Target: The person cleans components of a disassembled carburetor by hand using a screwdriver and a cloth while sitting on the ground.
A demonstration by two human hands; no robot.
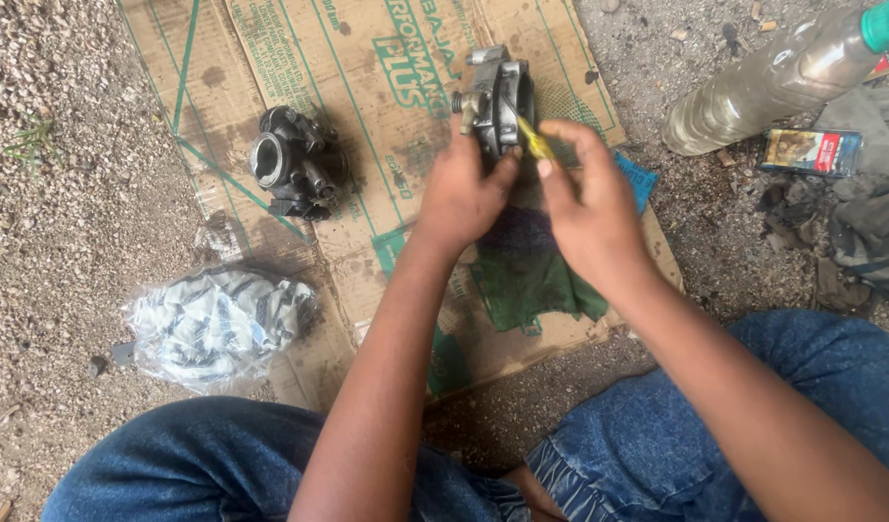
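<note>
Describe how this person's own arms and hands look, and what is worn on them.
Both forearms are bare, with no sleeves in view. The left hand and right hand wear no gloves, and no rings, watch or bracelets show. Blue denim trousers cover the legs below the arms.

Flattened cardboard carton (pixel 387 145): brown, green printed lines and lettering, oil-stained, spread from the top centre of the frame down to lower centre.

Clear plastic bag (pixel 217 324): crumpled, holding pale and dark contents, left of centre, lying partly on the carton's edge.

Small flat packet (pixel 812 152): rectangular, red, blue and yellow print, on gravel at upper right.

Plastic bottle (pixel 788 72): clear, murky inside, green cap, lying tilted in the upper right corner, just above the packet.
</note>
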